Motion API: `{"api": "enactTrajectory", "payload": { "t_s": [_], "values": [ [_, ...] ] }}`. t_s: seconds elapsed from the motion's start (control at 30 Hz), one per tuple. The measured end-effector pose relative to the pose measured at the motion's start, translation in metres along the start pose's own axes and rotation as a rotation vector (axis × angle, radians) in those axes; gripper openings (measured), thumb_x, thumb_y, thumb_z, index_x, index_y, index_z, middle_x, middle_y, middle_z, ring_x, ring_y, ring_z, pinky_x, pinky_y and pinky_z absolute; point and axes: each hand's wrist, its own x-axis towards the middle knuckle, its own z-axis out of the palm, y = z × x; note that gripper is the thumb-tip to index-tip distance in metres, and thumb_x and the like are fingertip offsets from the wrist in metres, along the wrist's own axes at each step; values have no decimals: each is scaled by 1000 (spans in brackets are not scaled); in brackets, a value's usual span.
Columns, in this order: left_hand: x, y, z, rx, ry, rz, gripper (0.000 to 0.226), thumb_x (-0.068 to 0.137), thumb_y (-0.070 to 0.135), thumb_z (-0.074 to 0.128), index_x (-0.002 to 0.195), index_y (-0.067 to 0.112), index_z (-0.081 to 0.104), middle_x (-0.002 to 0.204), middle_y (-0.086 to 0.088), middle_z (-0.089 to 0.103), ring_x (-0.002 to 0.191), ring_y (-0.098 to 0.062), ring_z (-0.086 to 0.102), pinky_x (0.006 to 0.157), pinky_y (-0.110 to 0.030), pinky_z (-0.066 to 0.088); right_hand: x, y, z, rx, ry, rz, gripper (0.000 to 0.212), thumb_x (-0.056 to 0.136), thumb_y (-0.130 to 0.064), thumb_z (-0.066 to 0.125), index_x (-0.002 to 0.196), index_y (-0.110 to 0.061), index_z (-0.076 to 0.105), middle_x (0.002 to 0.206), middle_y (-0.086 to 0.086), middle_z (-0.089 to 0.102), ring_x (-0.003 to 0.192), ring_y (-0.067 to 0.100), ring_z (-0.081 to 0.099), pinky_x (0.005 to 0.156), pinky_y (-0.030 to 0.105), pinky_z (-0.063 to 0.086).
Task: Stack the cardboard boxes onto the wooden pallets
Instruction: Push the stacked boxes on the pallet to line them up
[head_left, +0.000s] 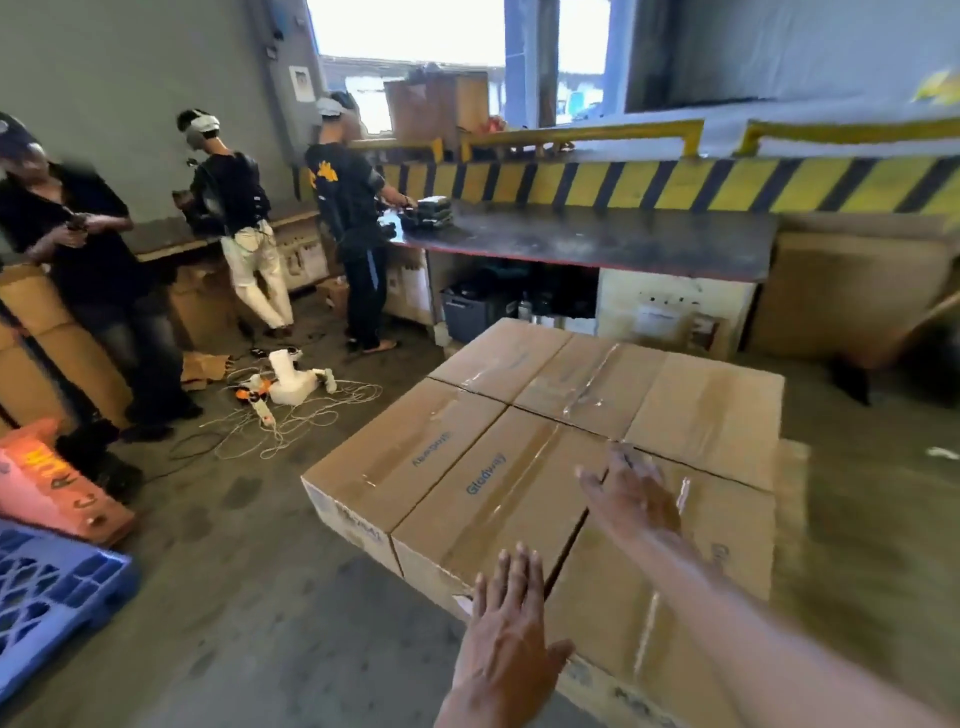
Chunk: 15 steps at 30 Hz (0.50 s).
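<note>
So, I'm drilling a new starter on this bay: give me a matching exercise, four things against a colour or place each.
1 plastic pallet
2 right hand
3 white cables
4 dock edge

A yellow and black
B blue
C open, over the cardboard boxes
D on the floor, left of the boxes

Pairs: 1-B, 2-C, 3-D, 4-A

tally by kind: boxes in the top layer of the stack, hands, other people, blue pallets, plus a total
cardboard boxes, top layer: 6
hands: 2, left hand and right hand
other people: 3
blue pallet: 1
total: 12
</note>
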Motion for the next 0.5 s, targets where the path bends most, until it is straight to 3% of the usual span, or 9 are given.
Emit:
{"api": "enactTrajectory", "payload": {
  "t_s": [0.07,0.13,0.2,0.23,0.37,0.5],
  "values": [
    [-8,-11,30,7,-29,98,99,101,53,42,139,17,-42,158,-3,-36,150,-26,-28,118,-38,-20,-27,3,5,2,22,78,66,103,-53,41,159,-22,25,168,-3,19,154,27,15,123,41,13],
    [-21,-22,59,36,53,263,108,93,56,43,143,14,-42,167,-14,-8,155,-35,-3,122,-37,-13,-61,6,11,10,53,162,66,104,-51,41,159,-21,24,168,-2,17,154,27,15,123,42,15],
    [-45,-21,87,31,37,375,116,74,65,43,158,5,-10,157,-17,40,146,-34,33,118,-41,3,-99,11,17,-10,68,216,67,104,-51,40,160,-18,22,168,1,18,154,30,15,123,43,17],
    [-57,-20,100,37,35,433,118,69,67,41,159,2,1,151,-15,48,141,-31,37,116,-43,6,-117,16,21,-9,73,245,68,104,-52,39,160,-18,21,168,1,17,154,30,14,124,45,17],
    [-100,-12,139,-9,-177,491,117,69,66,42,159,1,4,152,-15,47,147,-33,21,115,-45,6,-172,32,33,6,54,351,71,103,-54,37,161,-18,18,170,0,10,156,27,6,125,47,12],
    [-121,-8,174,13,-151,587,117,69,63,47,159,3,2,167,-16,16,156,-27,-3,116,-45,6,-196,49,46,49,45,371,68,105,-51,37,161,-18,16,170,0,7,156,28,-1,124,46,6]
  ]
}}
